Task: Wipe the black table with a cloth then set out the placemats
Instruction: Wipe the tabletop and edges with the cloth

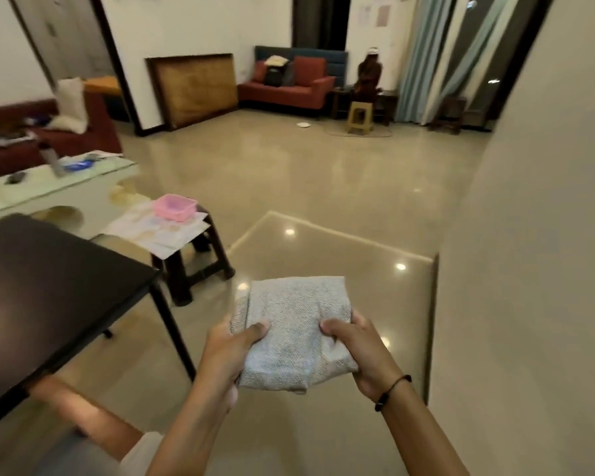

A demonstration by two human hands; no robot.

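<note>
I am seeing both hands gripping a folded grey cloth (294,333) over the shiny floor (323,187), the left hand (225,352) curling its thumb over the cloth's left edge and the right hand (361,352), with a dark band on its wrist, pinching the right edge. The black desk (49,290) is lying to the left, apart from the cloth, and past its far corner a dark stool (200,266) is carrying pale placemats (158,231) with a pink basket (175,207) sitting on them.
</note>
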